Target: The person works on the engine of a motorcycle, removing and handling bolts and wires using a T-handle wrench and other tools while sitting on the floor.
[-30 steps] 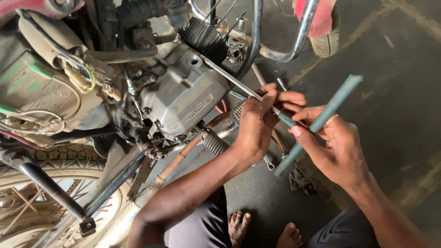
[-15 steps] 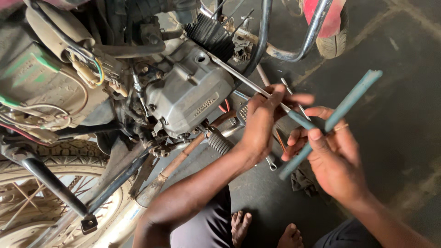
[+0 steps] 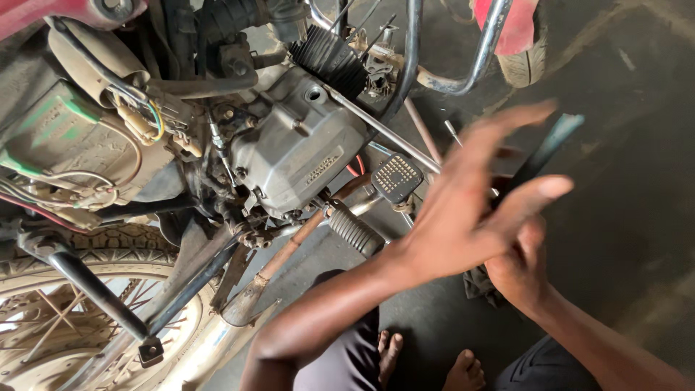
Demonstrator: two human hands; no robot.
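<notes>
Dark, stained workshop floor point(image 3: 622, 239) lies beneath a motorcycle whose grey engine point(image 3: 300, 148) and spoked wheel point(image 3: 65, 318) fill the left side. Blurred, the left hand point(image 3: 463, 210) spreads open with fingers apart, holding nothing, just right of the square brake pedal point(image 3: 396, 176). Behind and touching it, the right hand point(image 3: 517, 268) grips a teal-grey bar point(image 3: 546, 148) that slants up to the right. Bare feet point(image 3: 427, 366) rest below.
</notes>
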